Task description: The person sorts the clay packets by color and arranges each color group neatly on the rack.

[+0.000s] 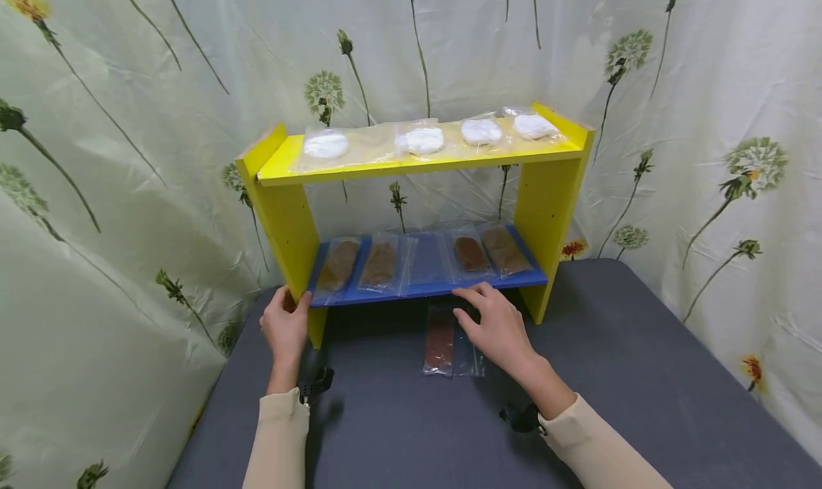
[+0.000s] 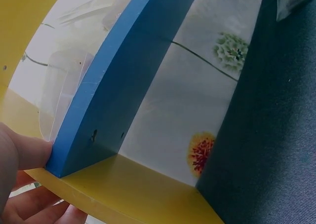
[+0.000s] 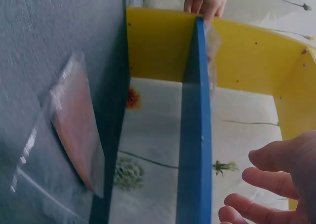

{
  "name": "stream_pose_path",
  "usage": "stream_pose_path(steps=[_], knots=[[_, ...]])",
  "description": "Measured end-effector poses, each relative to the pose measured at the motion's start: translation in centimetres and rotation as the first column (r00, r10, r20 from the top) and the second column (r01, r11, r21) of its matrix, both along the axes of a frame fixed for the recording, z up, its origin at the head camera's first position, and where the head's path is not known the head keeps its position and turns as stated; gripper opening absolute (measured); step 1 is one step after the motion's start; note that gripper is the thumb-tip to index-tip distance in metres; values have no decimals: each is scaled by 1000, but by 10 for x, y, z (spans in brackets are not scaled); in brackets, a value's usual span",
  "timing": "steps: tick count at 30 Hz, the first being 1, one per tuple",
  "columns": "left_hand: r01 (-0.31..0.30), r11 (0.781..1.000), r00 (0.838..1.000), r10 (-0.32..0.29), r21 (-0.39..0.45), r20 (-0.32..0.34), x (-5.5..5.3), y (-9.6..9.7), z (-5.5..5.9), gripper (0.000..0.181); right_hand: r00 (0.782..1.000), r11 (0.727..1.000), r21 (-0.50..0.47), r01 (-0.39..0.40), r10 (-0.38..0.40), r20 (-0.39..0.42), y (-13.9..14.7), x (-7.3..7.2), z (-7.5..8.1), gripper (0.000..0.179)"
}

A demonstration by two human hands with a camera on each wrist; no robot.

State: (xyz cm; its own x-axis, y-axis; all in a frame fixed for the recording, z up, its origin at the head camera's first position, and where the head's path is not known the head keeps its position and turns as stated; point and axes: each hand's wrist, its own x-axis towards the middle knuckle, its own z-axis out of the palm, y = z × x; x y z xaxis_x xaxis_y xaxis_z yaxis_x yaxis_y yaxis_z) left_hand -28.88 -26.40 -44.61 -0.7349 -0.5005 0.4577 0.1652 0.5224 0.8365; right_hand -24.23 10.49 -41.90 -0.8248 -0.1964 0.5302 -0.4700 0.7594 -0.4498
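Note:
A small shelf unit has yellow sides [image 1: 546,225], a yellow top board and a blue lower board [image 1: 427,257]. My left hand [image 1: 285,325] grips its left side panel [image 2: 123,184], thumb at the end of the blue board's front edge and fingers round the outside. My right hand [image 1: 497,325] hovers with loosely bent, spread fingers near the blue board's front edge, holding nothing. Several clear bags with brown contents lie on the blue board, among them a reddish-brown one [image 1: 472,253] close behind my right hand. Below, a clear bag with a flat reddish-brown piece [image 1: 439,343] lies on the table.
Clear bags with white round pieces [image 1: 424,140] line the yellow top board [image 1: 366,169]. The unit stands on a dark grey table [image 1: 398,432]. A pale curtain with printed flowers [image 1: 681,210] hangs behind and at both sides.

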Motion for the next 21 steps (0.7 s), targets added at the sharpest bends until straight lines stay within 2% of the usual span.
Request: stream_pose_path(steps=[12,21], knots=[[4,1000,1000,-4,-2,-6,-1,0,-1,35,996,999,-15,-29,30,82,-21,3,-31,36],[7,1000,1000,-7,-3,3,1,-3,-2,36,980,996,-13,-89,90,178,-30,-1,-57,40]])
